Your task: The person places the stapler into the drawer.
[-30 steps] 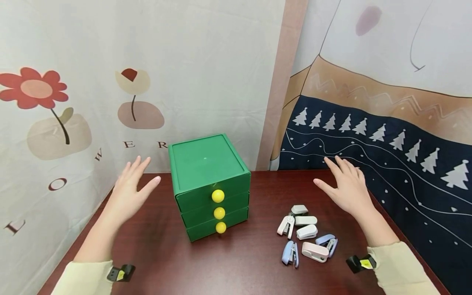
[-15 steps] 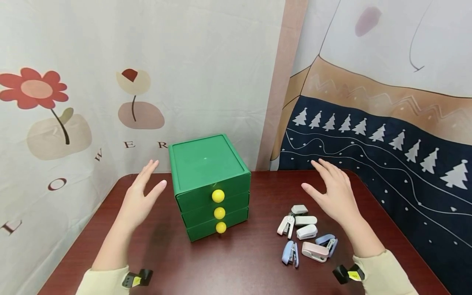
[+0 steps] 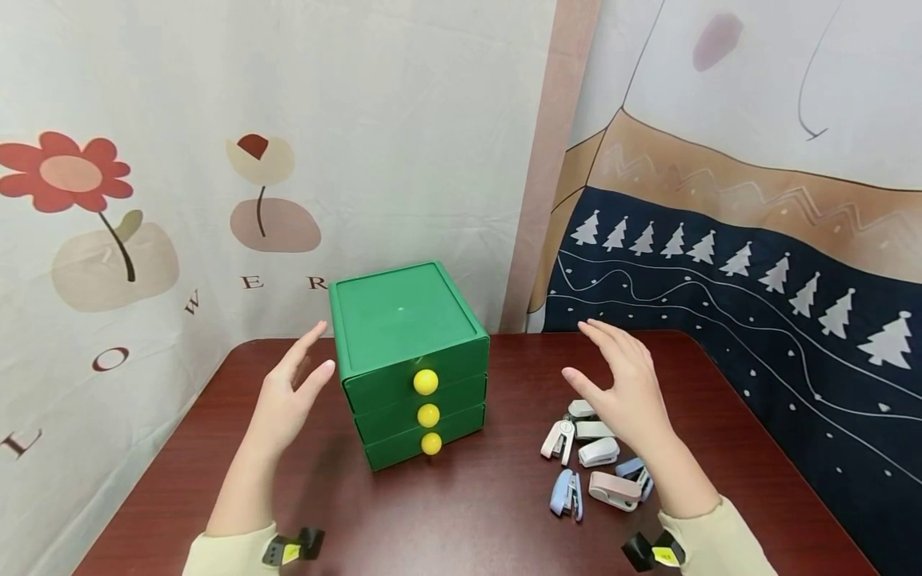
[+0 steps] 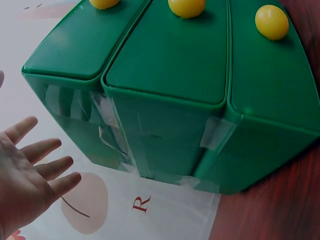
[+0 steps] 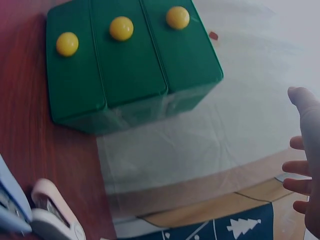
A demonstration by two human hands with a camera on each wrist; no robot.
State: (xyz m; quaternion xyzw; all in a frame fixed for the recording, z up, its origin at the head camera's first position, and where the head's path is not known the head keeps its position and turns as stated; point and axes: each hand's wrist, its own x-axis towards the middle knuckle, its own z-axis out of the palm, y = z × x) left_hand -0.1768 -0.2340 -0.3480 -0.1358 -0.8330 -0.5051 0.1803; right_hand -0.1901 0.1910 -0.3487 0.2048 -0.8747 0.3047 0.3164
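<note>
A green three-drawer box (image 3: 406,320) stands on the table with all its drawers closed; each front has a round yellow knob (image 3: 426,382). To its left hovers my left hand (image 3: 284,404), fingers spread and touching nothing. My right hand (image 3: 625,384) is held in the air over the right side, also holding nothing. Under and in front of it lies a cluster of small staplers, among them a blue stapler (image 3: 566,494), a pink stapler (image 3: 615,490) and a white stapler (image 3: 598,452). The right hand and forearm partly cover the rearmost ones.
The dark red wooden table (image 3: 461,528) ends at the back against a pale printed curtain (image 3: 403,144). At the right hangs a dark blue cloth with white trees (image 3: 763,352). Clear tape (image 4: 217,132) runs along the box's side in the left wrist view.
Both hands have moved inward, the left toward the right and the right toward the left, and slightly lower. The box and staplers have stayed in place.
</note>
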